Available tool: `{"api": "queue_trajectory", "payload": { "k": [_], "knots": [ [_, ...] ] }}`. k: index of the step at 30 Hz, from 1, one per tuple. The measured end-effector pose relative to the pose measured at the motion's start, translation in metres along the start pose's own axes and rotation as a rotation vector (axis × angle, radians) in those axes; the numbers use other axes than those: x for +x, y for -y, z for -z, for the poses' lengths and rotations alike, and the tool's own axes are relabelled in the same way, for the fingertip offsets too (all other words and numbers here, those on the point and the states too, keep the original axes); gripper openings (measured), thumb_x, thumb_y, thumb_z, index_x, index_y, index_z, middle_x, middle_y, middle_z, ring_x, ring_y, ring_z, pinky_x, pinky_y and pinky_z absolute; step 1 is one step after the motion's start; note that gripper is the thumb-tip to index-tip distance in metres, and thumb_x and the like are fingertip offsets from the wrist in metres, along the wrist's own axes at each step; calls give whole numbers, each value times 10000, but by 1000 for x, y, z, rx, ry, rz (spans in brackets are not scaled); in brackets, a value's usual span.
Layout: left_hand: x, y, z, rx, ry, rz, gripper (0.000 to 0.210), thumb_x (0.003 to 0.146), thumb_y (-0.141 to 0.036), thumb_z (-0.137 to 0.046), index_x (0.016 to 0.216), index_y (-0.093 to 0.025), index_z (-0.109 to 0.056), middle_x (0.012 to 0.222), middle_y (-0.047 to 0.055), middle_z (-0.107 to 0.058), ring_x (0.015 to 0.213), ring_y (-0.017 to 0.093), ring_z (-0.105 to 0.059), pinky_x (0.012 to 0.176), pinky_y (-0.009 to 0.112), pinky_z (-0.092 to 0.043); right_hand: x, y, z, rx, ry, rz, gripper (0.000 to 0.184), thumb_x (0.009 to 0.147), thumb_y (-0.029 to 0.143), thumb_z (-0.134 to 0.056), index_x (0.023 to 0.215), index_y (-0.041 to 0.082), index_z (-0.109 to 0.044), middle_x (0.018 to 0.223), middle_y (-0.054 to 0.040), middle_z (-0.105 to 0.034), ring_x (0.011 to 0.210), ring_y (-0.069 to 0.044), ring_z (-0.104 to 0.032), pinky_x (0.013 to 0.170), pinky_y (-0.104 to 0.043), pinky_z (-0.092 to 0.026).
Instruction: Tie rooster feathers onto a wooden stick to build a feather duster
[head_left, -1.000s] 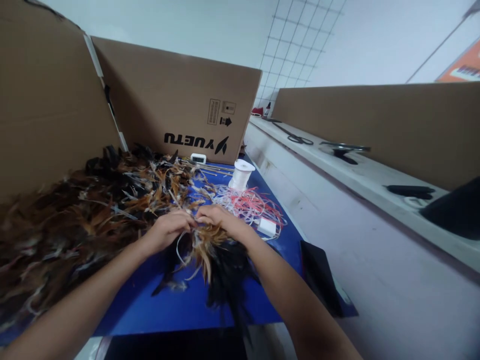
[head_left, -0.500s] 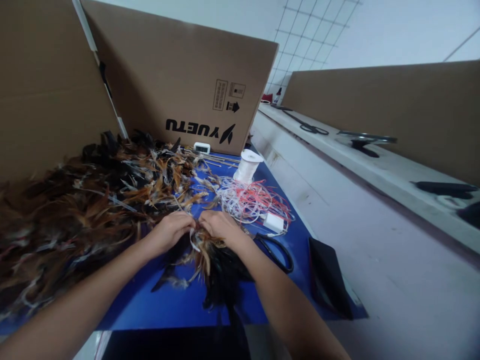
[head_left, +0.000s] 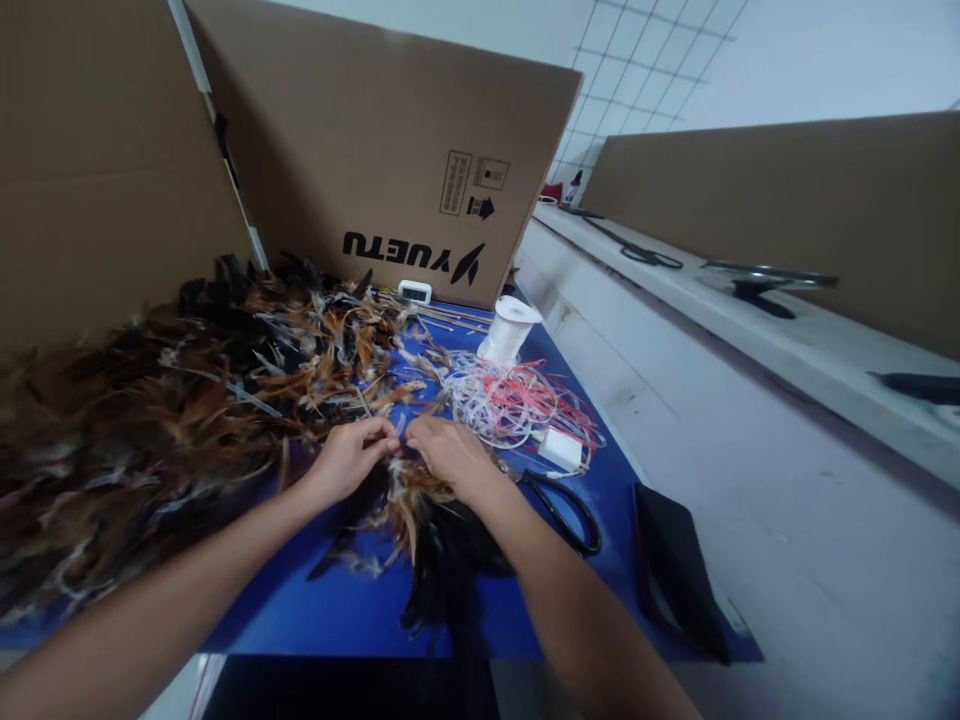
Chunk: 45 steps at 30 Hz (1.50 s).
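A bundle of brown and black feathers point(head_left: 431, 520) lies at the blue table's front, its dark tips hanging over the edge. My left hand point(head_left: 356, 458) is closed in a pinch just above the tied end of the bundle; whatever is between its fingertips is too small to make out. Curled over the bundle's upper end, my right hand point(head_left: 450, 455) has its fingertips close to the left ones and partly hidden. Black-handled scissors point(head_left: 562, 510) lie beside my right forearm, their blades partly hidden.
A large heap of loose feathers point(head_left: 150, 430) covers the left side. Behind my right hand are tangled white and red ribbons point(head_left: 517, 400), a white spool point(head_left: 510, 330) and a white adapter point(head_left: 561, 450). A cardboard box point(head_left: 390, 150) stands behind. A black case point(head_left: 679, 565) lies at right.
My fingertips have drawn slightly apart above the feather bundle. The white loop that hung below my left fingers no longer shows. The whole view has shifted a little.
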<state>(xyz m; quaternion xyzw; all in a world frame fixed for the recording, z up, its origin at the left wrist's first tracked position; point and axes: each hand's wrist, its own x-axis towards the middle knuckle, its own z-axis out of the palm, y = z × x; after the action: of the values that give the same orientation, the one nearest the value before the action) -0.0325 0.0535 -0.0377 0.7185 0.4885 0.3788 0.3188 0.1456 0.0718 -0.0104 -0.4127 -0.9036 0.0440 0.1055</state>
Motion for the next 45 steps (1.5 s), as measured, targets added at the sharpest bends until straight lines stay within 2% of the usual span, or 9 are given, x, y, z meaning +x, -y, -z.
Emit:
{"api": "queue_trajectory", "payload": {
  "k": [6, 10, 21, 23, 27, 29, 33, 40, 45],
  "knots": [
    [-2, -2, 0, -25, -17, 17, 59, 784, -257, -562, 783, -199, -552, 644, -23, -660, 584, 139, -619, 600, 230, -442, -8, -1, 12, 205, -61, 58, 166, 904, 158, -442, 889, 199, -603, 857, -40, -632, 806, -159, -582, 686, -245, -377],
    [-3, -8, 1, 34, -29, -17, 67, 770, -226, -578, 760, -205, -516, 637, -42, -636, 628, 139, -629, 605, 218, -431, -10, 1, 14, 347, -104, 20, 148, 893, 167, -469, 832, 196, -601, 834, -21, -624, 797, -143, -571, 711, -240, -381],
    [-5, -10, 0, 280, -39, -78, 126, 799, -249, -561, 715, -180, -624, 656, 16, -664, 598, 171, -607, 573, 240, -397, -6, 14, 13, 450, -171, 42, 90, 851, 162, -507, 813, 194, -582, 859, -23, -594, 824, -150, -550, 765, -261, -399],
    [-5, -12, 1, 280, -29, -73, 139, 802, -250, -555, 705, -175, -620, 645, 12, -656, 599, 166, -604, 577, 234, -393, -5, 10, 11, 561, -179, 24, 102, 828, 142, -513, 872, 198, -586, 877, -13, -594, 796, -137, -555, 750, -256, -410],
    [-5, -15, 5, 209, 20, -29, 112, 807, -236, -545, 745, -177, -616, 699, -10, -671, 654, 145, -615, 629, 216, -404, -2, -2, 3, 722, -67, -51, 363, 778, 78, -512, 1113, 213, -550, 831, 25, -610, 636, -91, -543, 655, -222, -412],
    [-5, -16, 7, 191, 33, -20, 108, 809, -233, -541, 753, -176, -614, 716, -18, -672, 671, 135, -615, 647, 210, -406, -1, -6, 0, 674, -26, -39, 334, 770, 80, -537, 1075, 200, -601, 778, 25, -612, 635, -97, -539, 646, -220, -402],
    [-5, -14, 7, 155, 34, 1, 104, 807, -240, -541, 757, -174, -604, 697, -23, -658, 663, 129, -608, 643, 209, -413, 0, -6, 2, 551, -95, 40, 147, 803, 104, -556, 828, 159, -691, 783, -19, -639, 739, -126, -568, 713, -232, -402],
    [-3, -2, 5, -105, 3, 129, 135, 736, -272, -612, 687, -149, -587, 651, -1, -627, 632, 127, -592, 628, 226, -448, -9, -1, 9, 385, -84, 140, 139, 812, 126, -589, 829, 171, -719, 785, -28, -671, 746, -136, -589, 709, -226, -412],
    [-1, -4, 3, -269, -31, 248, 147, 625, -235, -680, 625, -127, -580, 599, -10, -600, 566, 100, -542, 576, 212, -425, -7, 0, 5, 272, -125, 284, 152, 840, 171, -575, 794, 169, -719, 766, -50, -672, 744, -153, -563, 734, -256, -409]
  ]
}}
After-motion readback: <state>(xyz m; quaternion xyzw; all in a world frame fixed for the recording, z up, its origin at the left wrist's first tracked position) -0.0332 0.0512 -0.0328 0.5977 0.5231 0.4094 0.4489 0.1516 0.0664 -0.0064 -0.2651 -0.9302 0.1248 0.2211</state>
